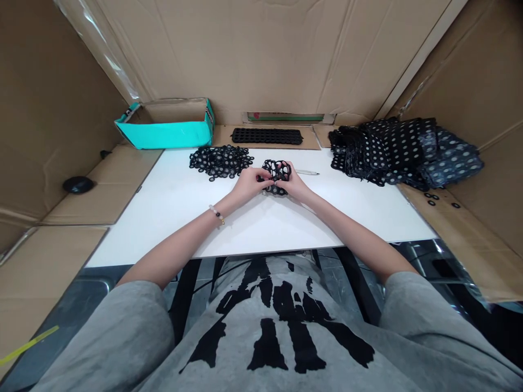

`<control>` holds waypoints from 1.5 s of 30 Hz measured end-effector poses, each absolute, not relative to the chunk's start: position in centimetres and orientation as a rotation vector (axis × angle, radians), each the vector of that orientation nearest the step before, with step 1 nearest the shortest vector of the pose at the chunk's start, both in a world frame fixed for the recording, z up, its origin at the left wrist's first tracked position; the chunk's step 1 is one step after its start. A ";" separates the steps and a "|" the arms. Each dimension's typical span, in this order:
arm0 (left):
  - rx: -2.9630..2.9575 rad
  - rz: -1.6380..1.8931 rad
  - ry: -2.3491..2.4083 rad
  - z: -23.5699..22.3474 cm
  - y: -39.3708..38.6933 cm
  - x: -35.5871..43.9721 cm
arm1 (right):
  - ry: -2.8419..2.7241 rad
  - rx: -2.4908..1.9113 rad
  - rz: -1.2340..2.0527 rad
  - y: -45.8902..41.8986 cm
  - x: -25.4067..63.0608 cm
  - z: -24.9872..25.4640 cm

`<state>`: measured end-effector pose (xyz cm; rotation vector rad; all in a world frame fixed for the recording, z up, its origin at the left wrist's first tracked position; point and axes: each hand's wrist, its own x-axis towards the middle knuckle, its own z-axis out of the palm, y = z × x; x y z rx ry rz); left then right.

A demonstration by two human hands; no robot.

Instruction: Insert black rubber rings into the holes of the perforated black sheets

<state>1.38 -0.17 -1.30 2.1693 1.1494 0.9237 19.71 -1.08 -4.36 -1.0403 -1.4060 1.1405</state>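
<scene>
Both my hands meet over the middle of the white board, at a black perforated sheet (pixel 279 170) that is bent and full of round holes. My right hand (pixel 295 182) grips its right side, with the thumb in front. At its left edge, my left hand (pixel 251 182) has thumb and fingers pinched together; whether they hold the sheet or a small ring is too small to tell. Just left of my left hand lies a pile of small black rings (pixel 220 160). A thin pale pen-like tool (pixel 307 172) rests right of my right hand.
A turquoise open box (pixel 165 135) stands at the back left. Behind the white board (pixel 163 228) lies a flat black perforated strip (pixel 267 136). Stacked dotted black sheets (pixel 400 149) fill the back right, with several loose rings (pixel 431 202) beside them. Cardboard walls (pixel 253 54) enclose the workplace.
</scene>
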 end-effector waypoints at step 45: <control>1.727 1.371 1.602 -0.4 7.8 -8.7 | -1.359 -1.219 1.081 -0.9 20.6 -4.4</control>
